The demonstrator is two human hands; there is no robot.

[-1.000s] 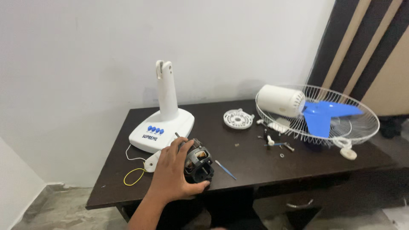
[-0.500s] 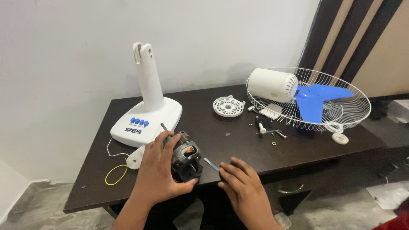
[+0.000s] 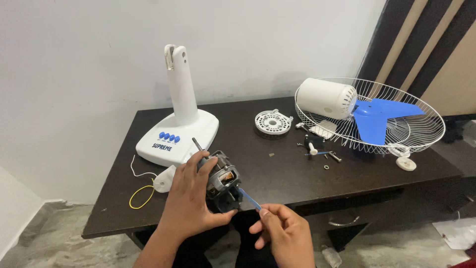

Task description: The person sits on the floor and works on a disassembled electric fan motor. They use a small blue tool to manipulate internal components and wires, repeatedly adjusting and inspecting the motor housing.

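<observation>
My left hand [image 3: 190, 198] grips a small fan motor [image 3: 222, 179] with copper windings and a steel shaft, held at the front edge of the dark wooden table [image 3: 277, 164]. My right hand [image 3: 282, 234] pinches a thin blue-handled tool [image 3: 249, 198], its tip touching the motor's right side. Just behind the motor stands the white fan base with its upright neck [image 3: 178, 124] and blue buttons.
A white wire guard [image 3: 396, 124] lies at the right with a blue blade [image 3: 379, 116] and white motor housing [image 3: 327, 98] in it. A round white ring [image 3: 272, 121], loose screws [image 3: 325, 156], a white knob [image 3: 406, 164] and a yellow wire loop [image 3: 141, 197] lie about.
My right hand has come into view and taken up the blue tool, bringing it against the motor. The left hand stays on the motor; the view has shifted.
</observation>
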